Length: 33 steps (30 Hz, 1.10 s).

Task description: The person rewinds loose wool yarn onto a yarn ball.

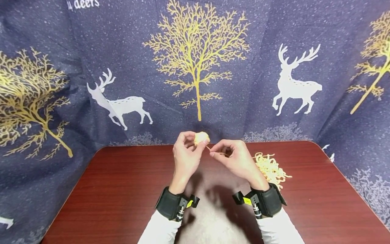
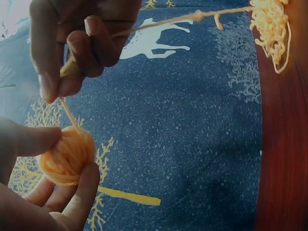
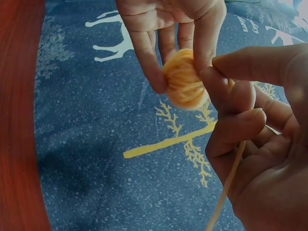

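Observation:
A small ball of yellow yarn [image 2: 70,156] is held up above the table's far edge by my left hand [image 1: 188,157], whose thumb and fingers grip it from the sides. To its right, my right hand [image 1: 236,157] pinches the yarn strand [image 2: 71,113] between thumb and index finger. In the left wrist view that strand runs from the ball up to the right fingertips. From the right hand, the strand continues to a loose heap of yarn [image 1: 269,169] on the table, partly hidden behind the right wrist. The right wrist view shows the strand trailing below the curled fingers.
The reddish-brown wooden table [image 1: 122,189] has rounded far corners. Behind it hangs a dark blue cloth [image 1: 228,112] printed with white deer and golden trees. Each wrist wears a black band [image 1: 170,203] with a small camera mount. A pale glare lies on the near middle of the tabletop.

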Tool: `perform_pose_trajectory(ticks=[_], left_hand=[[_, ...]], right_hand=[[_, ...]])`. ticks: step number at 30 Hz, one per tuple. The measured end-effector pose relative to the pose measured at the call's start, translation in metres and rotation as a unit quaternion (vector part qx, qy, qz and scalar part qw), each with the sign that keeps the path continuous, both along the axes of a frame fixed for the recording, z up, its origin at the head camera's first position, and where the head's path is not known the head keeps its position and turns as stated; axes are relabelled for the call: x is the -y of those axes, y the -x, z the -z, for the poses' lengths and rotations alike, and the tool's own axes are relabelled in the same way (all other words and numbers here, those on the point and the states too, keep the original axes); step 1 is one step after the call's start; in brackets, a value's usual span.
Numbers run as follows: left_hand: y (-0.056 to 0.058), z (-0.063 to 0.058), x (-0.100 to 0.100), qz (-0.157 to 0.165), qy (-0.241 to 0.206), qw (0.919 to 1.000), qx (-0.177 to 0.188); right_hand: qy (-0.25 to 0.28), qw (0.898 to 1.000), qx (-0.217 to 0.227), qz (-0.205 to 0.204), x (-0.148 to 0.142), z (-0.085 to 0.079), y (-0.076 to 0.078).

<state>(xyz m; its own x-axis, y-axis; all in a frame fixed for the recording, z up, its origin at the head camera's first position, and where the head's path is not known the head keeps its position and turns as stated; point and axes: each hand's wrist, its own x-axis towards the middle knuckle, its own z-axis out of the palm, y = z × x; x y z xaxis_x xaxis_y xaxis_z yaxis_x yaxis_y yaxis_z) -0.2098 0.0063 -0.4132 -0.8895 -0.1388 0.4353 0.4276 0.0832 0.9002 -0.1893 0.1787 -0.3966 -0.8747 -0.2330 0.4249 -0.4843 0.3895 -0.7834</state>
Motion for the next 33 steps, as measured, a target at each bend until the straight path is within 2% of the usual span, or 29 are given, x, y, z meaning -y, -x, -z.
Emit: perform_pose_trajectory(ticks=[3,5,8,13,19,22,25,28,30,33], left_hand=[[0.000,0.000,0.001,0.037,0.024,0.9990,-0.004],[0.000,0.000,0.002,0.084,0.041,0.9956,-0.005],[0.000,-0.001,0.005,0.168,0.055,0.9842,0.001],[0.001,-0.001,0.012,0.287,0.055,0.9560,0.029],[-0.001,-0.005,0.018,0.402,0.054,0.9128,0.044],[-0.003,-0.008,0.019,0.432,0.038,0.9004,0.036],[-0.005,-0.009,0.018,0.447,0.001,0.8946,0.010],[-0.006,-0.011,0.015,0.442,-0.044,0.8954,-0.034],[-0.006,-0.010,0.013,0.428,-0.076,0.8982,-0.065],[-0.007,-0.011,0.009,0.389,-0.129,0.9084,-0.085]], right_hand=[[0.010,1.000,-0.005,-0.004,-0.001,-0.002,-0.001],[0.028,1.000,-0.006,-0.008,-0.004,-0.002,-0.001],[0.067,0.998,-0.007,-0.017,-0.011,-0.002,0.001],[0.114,0.993,-0.012,-0.019,-0.023,-0.003,0.002],[0.148,0.989,0.003,-0.013,-0.028,-0.006,-0.001],[0.169,0.985,0.010,-0.022,-0.027,-0.006,0.000],[0.197,0.979,0.016,-0.043,-0.025,-0.003,0.002],[0.205,0.977,0.012,-0.056,-0.023,0.002,0.007],[0.193,0.980,0.008,-0.055,-0.021,0.004,0.009],[0.167,0.985,0.004,-0.045,-0.018,0.006,0.010]])
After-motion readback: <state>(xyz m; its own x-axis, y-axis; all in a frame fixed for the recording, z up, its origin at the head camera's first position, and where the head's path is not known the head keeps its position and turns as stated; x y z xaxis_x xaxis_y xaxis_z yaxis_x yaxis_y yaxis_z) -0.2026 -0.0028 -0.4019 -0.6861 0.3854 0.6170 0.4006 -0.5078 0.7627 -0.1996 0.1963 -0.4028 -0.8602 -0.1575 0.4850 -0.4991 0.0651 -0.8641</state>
